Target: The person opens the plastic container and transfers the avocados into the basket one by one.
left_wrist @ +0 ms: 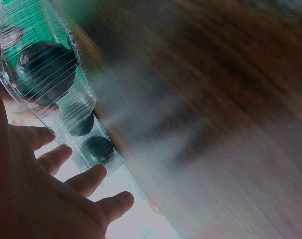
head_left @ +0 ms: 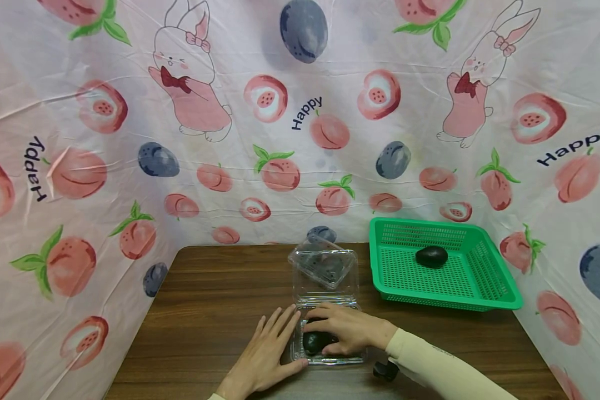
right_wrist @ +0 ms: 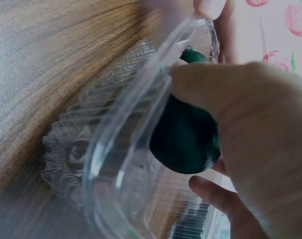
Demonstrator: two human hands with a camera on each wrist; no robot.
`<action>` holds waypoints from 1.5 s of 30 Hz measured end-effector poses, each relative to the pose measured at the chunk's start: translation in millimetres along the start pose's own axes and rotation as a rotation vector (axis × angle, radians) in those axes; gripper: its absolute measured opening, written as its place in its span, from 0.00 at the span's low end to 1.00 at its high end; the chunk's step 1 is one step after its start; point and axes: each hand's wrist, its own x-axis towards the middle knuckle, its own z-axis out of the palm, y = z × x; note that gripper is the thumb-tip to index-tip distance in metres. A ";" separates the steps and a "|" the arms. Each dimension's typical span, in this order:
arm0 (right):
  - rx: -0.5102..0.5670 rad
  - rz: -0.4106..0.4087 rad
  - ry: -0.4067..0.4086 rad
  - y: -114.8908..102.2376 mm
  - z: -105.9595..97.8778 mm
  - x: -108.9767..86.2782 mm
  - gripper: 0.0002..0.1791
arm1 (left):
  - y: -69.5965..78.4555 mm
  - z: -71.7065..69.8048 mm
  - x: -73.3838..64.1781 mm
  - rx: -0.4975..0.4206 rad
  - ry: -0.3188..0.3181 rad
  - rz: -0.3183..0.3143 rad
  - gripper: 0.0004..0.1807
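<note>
My right hand point(head_left: 342, 330) grips a dark avocado point(head_left: 316, 342) inside the base of a clear plastic clamshell box point(head_left: 330, 360). In the right wrist view the thumb and fingers curl round the avocado point(right_wrist: 185, 134), beside the box wall point(right_wrist: 116, 164). The box's lid point(head_left: 325, 291) lies folded back, away from me. My left hand point(head_left: 267, 353) is spread with fingers straight, its thumb and fingertips at the box's left edge. In the left wrist view a dark avocado point(left_wrist: 46, 72) shows through the ribbed plastic, with two smaller dark shapes below it.
A green plastic basket point(head_left: 445, 303) stands at the back right with one dark avocado point(head_left: 431, 256) in it. Another clear plastic piece point(head_left: 325, 264) is at the back, over the lid. A small black object point(head_left: 385, 370) is under the right wrist. Printed cloth surrounds the wooden table point(head_left: 205, 311).
</note>
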 end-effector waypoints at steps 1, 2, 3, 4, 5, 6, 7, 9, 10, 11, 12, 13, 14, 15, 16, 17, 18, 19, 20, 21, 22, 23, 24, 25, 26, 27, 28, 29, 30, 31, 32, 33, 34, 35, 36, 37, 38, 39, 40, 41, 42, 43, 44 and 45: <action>-0.013 -0.004 0.006 0.0 0.7 0.3 0.35 | 0.0 -0.1 0.0 -0.002 -0.001 0.000 0.57; -0.028 -0.008 0.010 0.0 1.3 0.5 0.35 | 0.0 -0.2 0.0 -0.003 -0.004 -0.001 0.57; -0.044 -0.011 0.013 0.0 1.9 0.7 0.34 | -0.1 -0.2 0.0 -0.004 -0.006 -0.002 0.57; -0.056 -0.014 0.016 -0.1 2.3 0.8 0.34 | -0.1 -0.2 0.0 -0.006 -0.007 -0.002 0.57; -0.065 -0.015 0.016 0.0 2.9 0.8 0.34 | -0.2 -0.1 0.0 -0.007 -0.009 -0.001 0.57; -0.073 -0.017 0.016 0.0 3.4 0.9 0.34 | -0.3 -0.1 0.0 -0.009 -0.010 -0.001 0.57; -0.078 -0.017 0.013 -0.1 3.8 0.8 0.34 | -0.4 0.1 0.1 -0.010 -0.010 0.000 0.57; -0.084 -0.017 0.009 -0.1 4.3 0.7 0.33 | -0.5 0.3 0.2 -0.011 -0.009 0.002 0.57; -0.083 -0.018 0.008 -0.1 4.4 0.7 0.33 | -0.6 0.5 0.3 -0.012 -0.009 0.002 0.57; -0.082 -0.017 0.006 0.0 4.6 0.7 0.33 | -0.7 0.7 0.4 -0.010 -0.008 0.002 0.57; -0.081 -0.015 0.005 -0.1 4.5 0.6 0.32 | -0.8 0.8 0.4 -0.008 -0.006 0.003 0.57; -0.078 -0.014 0.004 -0.1 4.5 0.6 0.32 | -0.8 1.0 0.5 -0.005 -0.004 0.004 0.57; -0.076 -0.012 0.003 0.0 4.6 0.6 0.32 | -0.8 1.1 0.5 -0.002 -0.002 0.005 0.57; -0.075 -0.009 0.001 0.0 4.7 0.5 0.32 | -0.8 1.2 0.5 0.001 -0.001 0.005 0.58; -0.073 -0.007 -0.001 -0.1 4.8 0.5 0.32 | -0.7 1.3 0.5 0.002 0.000 0.005 0.58; -0.070 -0.005 -0.003 -0.2 4.8 0.4 0.32 | -0.7 1.4 0.5 0.004 0.002 0.006 0.58; -0.069 -0.004 -0.004 -0.3 4.8 0.3 0.32 | -0.6 1.4 0.4 0.006 0.004 0.007 0.58; -0.066 -0.003 -0.005 -0.3 4.9 0.1 0.32 | -0.4 1.4 0.4 0.007 0.004 0.007 0.58; -0.065 -0.002 -0.006 -0.3 5.0 0.0 0.32 | -0.2 1.3 0.4 0.009 0.005 0.008 0.58; -0.063 -0.001 -0.006 -0.3 5.1 -0.2 0.31 | 0.0 1.3 0.4 0.010 0.006 0.008 0.58; -0.060 -0.002 -0.006 -0.4 5.2 -0.3 0.31 | 0.1 1.4 0.4 0.011 0.008 0.008 0.58; -0.059 -0.002 -0.005 -0.4 5.4 -0.4 0.31 | 0.3 1.4 0.4 0.012 0.008 0.008 0.57; -0.058 -0.002 -0.005 -0.4 5.5 -0.4 0.31 | 0.4 1.4 0.3 0.011 0.009 0.008 0.58; -0.057 -0.003 -0.003 -0.3 5.7 -0.5 0.31 | 0.6 1.5 0.3 0.011 0.008 0.007 0.57; -0.056 -0.003 -0.003 -0.4 5.6 -0.6 0.31 | 0.7 1.6 0.3 0.011 0.007 0.006 0.57; -0.056 -0.002 -0.003 -0.5 5.6 -0.8 0.31 | 0.7 1.7 0.2 0.010 0.006 0.005 0.58; -0.053 -0.001 -0.003 -0.7 5.5 -0.8 0.31 | 0.8 1.8 0.1 0.009 0.005 0.004 0.57; -0.050 0.000 -0.004 -0.7 5.5 -0.9 0.31 | 0.9 2.0 0.0 0.010 0.004 0.003 0.57; -0.048 0.002 -0.006 -0.7 5.3 -1.1 0.31 | 1.0 2.1 -0.1 0.010 0.004 0.003 0.57; -0.045 0.003 -0.008 -0.8 4.9 -1.4 0.31 | 1.1 2.3 -0.3 0.011 0.003 0.002 0.57; -0.042 0.005 -0.010 -0.9 4.7 -1.6 0.31 | 1.2 2.5 -0.4 0.012 0.004 0.002 0.57; -0.040 0.006 -0.011 -0.8 4.6 -1.7 0.31 | 1.3 2.6 -0.6 0.011 0.004 0.001 0.57; -0.036 0.006 -0.011 -0.7 4.4 -1.8 0.31 | 1.5 2.7 -0.7 0.012 0.005 0.000 0.57; -0.034 0.005 -0.010 -0.7 4.4 -2.2 0.31 | 1.6 2.8 -0.7 0.012 0.005 0.000 0.57; -0.033 0.003 -0.006 -0.7 4.4 -2.5 0.31 | 1.8 2.8 -0.6 0.010 0.005 0.000 0.57; -0.032 0.000 -0.003 -0.6 4.3 -2.6 0.31 | 2.0 2.7 -0.6 0.008 0.005 0.000 0.57; -0.030 -0.005 0.002 -0.3 4.5 -2.8 0.31 | 2.2 2.6 -0.5 0.006 0.005 -0.001 0.57; -0.027 -0.011 0.008 -0.2 4.4 -3.0 0.30 | 2.4 2.4 -0.4 0.004 0.004 -0.002 0.57; -0.027 -0.015 0.013 0.0 4.4 -3.1 0.30 | 2.6 2.4 -0.3 0.004 0.003 -0.002 0.57; -0.027 -0.019 0.017 0.2 4.4 -3.3 0.30 | 2.7 2.4 -0.3 0.003 0.002 -0.002 0.57; -0.026 -0.020 0.020 0.3 4.2 -3.6 0.30 | 2.8 2.3 -0.2 0.002 0.000 -0.002 0.57; -0.024 -0.020 0.021 0.5 4.1 -4.0 0.30 | 3.0 2.3 -0.2 0.002 -0.003 -0.003 0.57; -0.023 -0.021 0.023 0.7 4.1 -4.4 0.30 | 3.1 2.3 0.0 0.004 -0.004 -0.003 0.58; -0.022 -0.019 0.024 0.8 3.8 -4.8 0.30 | 3.2 2.3 0.3 0.004 -0.005 -0.003 0.58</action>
